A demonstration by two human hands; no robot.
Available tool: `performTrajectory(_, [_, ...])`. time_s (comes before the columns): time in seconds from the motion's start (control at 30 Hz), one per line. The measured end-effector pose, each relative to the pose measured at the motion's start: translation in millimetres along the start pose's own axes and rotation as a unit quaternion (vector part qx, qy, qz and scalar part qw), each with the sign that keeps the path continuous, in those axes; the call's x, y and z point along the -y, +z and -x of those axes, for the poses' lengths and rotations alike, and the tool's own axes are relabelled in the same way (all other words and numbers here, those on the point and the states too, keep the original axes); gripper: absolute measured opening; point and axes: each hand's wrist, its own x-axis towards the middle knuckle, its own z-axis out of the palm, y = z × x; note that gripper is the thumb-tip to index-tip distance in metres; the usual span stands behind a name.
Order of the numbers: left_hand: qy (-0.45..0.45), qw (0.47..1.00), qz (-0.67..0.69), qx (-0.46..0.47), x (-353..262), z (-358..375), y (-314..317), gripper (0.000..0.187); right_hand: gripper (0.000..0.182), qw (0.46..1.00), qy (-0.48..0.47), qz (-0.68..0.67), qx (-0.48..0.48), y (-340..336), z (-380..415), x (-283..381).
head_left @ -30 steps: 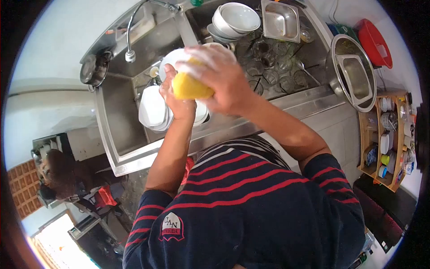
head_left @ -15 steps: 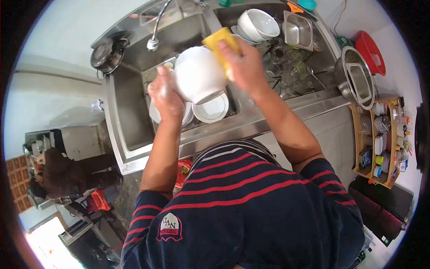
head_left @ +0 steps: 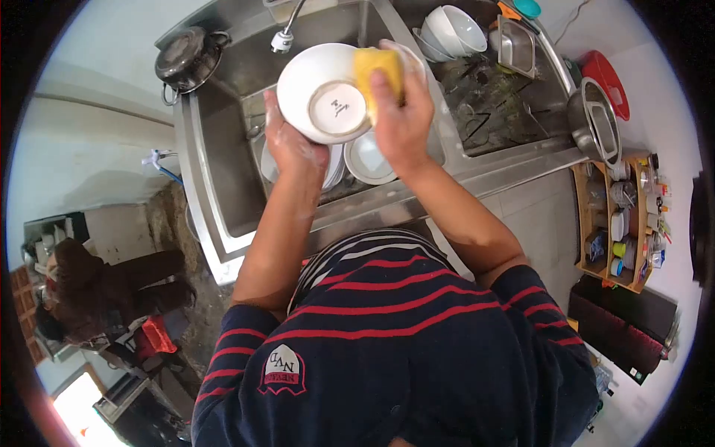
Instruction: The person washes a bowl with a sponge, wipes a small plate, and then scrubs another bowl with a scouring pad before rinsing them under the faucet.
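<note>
A white bowl is tipped over above the left sink basin, its round foot with small dark print facing me. My left hand grips its left lower side, fingers behind it and mostly hidden. In my right hand is a yellow sponge, pressed on the bowl's outer wall at the right. Whitish suds cling to my left hand. Below the bowl, white plates lie in the sink, partly covered by my hands and the bowl.
A faucet hangs over the basin, with a steel pot at the left rim. White bowls and a steel pan sit in the right basin. Steel and red basins stand further right. A person is at far left.
The bowl has turned so its underside faces me. The sponge has shifted over the bowl's right side, still in my right hand. The camera view has moved slightly.
</note>
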Motion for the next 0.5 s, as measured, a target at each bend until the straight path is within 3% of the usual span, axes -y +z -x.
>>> performTrajectory(0.07, [-0.037,0.999,0.004,-0.008,-1.7,-3.8,-9.2,0.048,0.046,0.969,-0.199,0.116,0.089,8.4,10.7,21.5])
performTrajectory(0.13, [-0.100,0.994,-0.024,0.019,-17.1,0.4,-18.7,0.049,0.044,0.926,-0.254,0.162,0.226,12.4,26.7,32.4])
performTrajectory(0.27, [-0.024,0.996,-0.055,-0.070,-19.6,4.5,-12.6,0.050,0.043,0.950,-0.213,0.154,0.168,17.0,19.8,8.1])
performTrajectory(0.33, [0.012,0.987,-0.112,-0.111,-21.4,4.8,-9.0,0.051,0.042,0.972,-0.146,0.115,0.145,23.9,21.6,10.1])
performTrajectory(0.4, [0.008,0.991,-0.080,-0.108,-26.1,-6.1,-27.4,0.051,0.042,0.955,-0.179,0.133,0.193,21.4,29.8,15.0])
performTrajectory(0.47, [-0.030,0.999,-0.021,-0.002,-31.9,-9.7,-40.7,0.050,0.045,0.922,-0.245,0.099,0.282,14.3,31.2,9.8])
performTrajectory(0.5, [-0.006,0.998,-0.047,-0.041,-33.8,-4.6,-34.2,0.050,0.043,0.923,-0.246,0.092,0.281,9.3,28.0,2.8])
